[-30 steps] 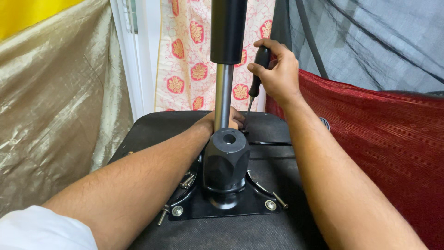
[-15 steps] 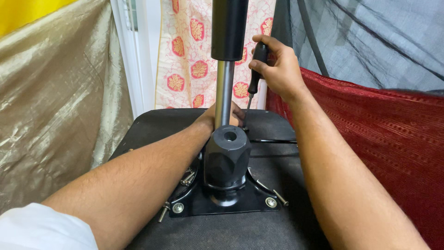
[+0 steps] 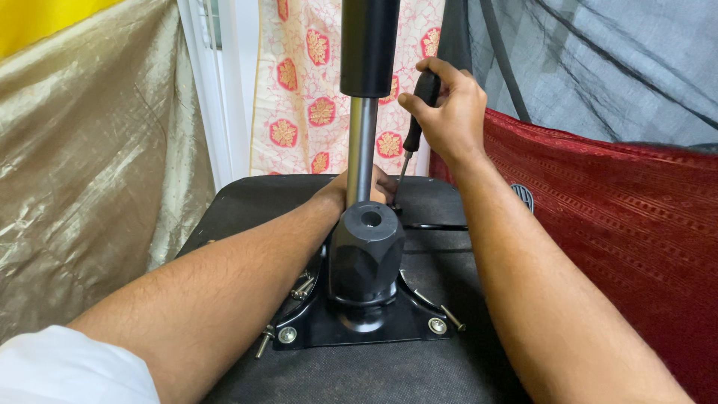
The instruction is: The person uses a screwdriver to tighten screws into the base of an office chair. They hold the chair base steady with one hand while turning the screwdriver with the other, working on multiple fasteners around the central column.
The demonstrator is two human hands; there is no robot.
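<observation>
My right hand (image 3: 447,112) grips the black handle of a screwdriver (image 3: 416,123), held upright with its thin shaft pointing down behind the chair mechanism. My left hand (image 3: 357,188) reaches behind the shiny gas-lift column (image 3: 362,153) and is mostly hidden by it; what it holds cannot be seen. A black hexagonal housing (image 3: 365,258) sits on a black mounting plate (image 3: 415,329) screwed onto the upturned black seat base (image 3: 247,202). The column's thick black upper sleeve (image 3: 369,45) rises out of view.
Loose screws (image 3: 263,343) lie by the plate's left corner, another screw (image 3: 452,318) at its right. Gold fabric (image 3: 82,172) hangs left, a floral curtain (image 3: 303,82) behind, red cloth (image 3: 621,224) and dark netting (image 3: 598,67) to the right.
My right hand with the screwdriver has shifted slightly left, closer to the column. My left arm has stayed in place.
</observation>
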